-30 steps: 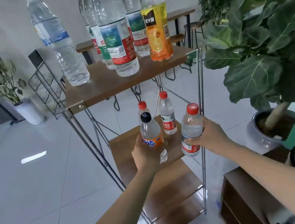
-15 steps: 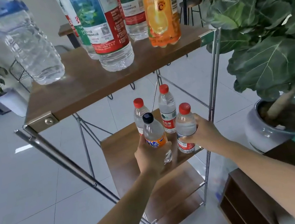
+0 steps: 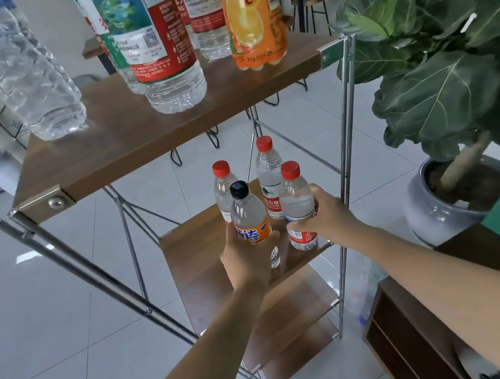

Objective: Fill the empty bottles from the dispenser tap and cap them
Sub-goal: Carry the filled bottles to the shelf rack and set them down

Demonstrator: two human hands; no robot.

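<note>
The top edge cuts off the necks of the large bottles (image 3: 161, 37) on the upper shelf (image 3: 139, 135). The left hand (image 3: 247, 256) hides the base of the black-capped bottle (image 3: 248, 213), perhaps resting on the lower shelf (image 3: 193, 252).

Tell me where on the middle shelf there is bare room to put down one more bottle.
The left half of the middle shelf is bare wood, from its left edge to the left hand. The right part is crowded: four bottles, two held, the black-cap bottle and a red-cap bottle in the right hand.
</note>
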